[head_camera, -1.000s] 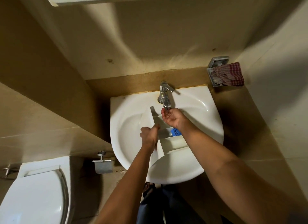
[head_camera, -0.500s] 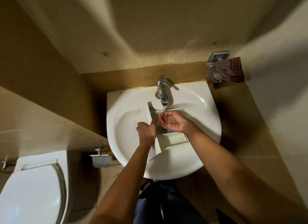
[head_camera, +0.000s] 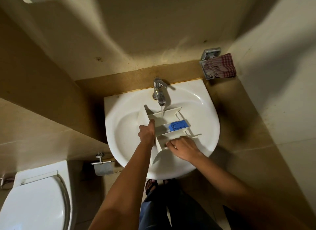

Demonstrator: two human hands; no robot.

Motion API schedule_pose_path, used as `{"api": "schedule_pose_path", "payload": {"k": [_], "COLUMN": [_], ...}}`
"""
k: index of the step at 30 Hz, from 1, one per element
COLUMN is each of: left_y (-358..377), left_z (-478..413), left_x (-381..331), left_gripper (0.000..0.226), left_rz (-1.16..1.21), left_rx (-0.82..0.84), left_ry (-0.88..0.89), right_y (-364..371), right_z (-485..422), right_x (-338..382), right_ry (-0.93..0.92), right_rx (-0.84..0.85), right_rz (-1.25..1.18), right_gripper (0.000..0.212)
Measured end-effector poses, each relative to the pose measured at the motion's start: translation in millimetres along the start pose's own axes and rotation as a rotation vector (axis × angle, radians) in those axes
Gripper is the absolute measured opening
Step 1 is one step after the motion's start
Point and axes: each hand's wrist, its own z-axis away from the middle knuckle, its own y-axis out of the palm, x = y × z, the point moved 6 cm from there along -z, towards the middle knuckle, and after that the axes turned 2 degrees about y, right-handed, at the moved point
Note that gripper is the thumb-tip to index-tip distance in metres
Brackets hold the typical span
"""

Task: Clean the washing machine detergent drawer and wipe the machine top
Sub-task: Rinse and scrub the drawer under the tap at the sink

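Bathroom washbasin [head_camera: 205,110] | detergent drawer [head_camera: 159,122] in bowl under 12 o'clock tap [head_camera: 159,92] | left grip [head_camera: 147,132] clamped on 9 o'clock wall | right grip [head_camera: 183,149] spread flat on 6 o'clock compartment | advise: tilt, scrub corners

Our left hand [head_camera: 146,132] and right hand [head_camera: 183,149] are bare, and so are both forearms [head_camera: 130,178] right up to the picture's edge. Lower down we wear loose dark blue trousers [head_camera: 188,212], creased at the legs, and a dark strapped sandal [head_camera: 151,185] with toes showing.
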Motion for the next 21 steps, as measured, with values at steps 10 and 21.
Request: {"api": "schedule_pose_path", "payload": {"k": [10, 21], "left_y": [0.6, 0.0], "left_z": [-1.3, 0.7], "left_x": [1.5, 2.6], "left_gripper": [0.071, 0.068], "left_rz": [0.018, 0.058], "left_rx": [-0.089, -0.117], "left_ry": [0.078, 0.073], "right_y": [-10.3, -21.8], "right_z": [-10.2, -10.9], "right_x": [30.4, 20.4], "right_ry": [-0.019, -0.016], "right_rx": [0.442, 0.346], "right_rz": [-0.078, -0.023], "right_gripper": [0.038, 0.042]}}
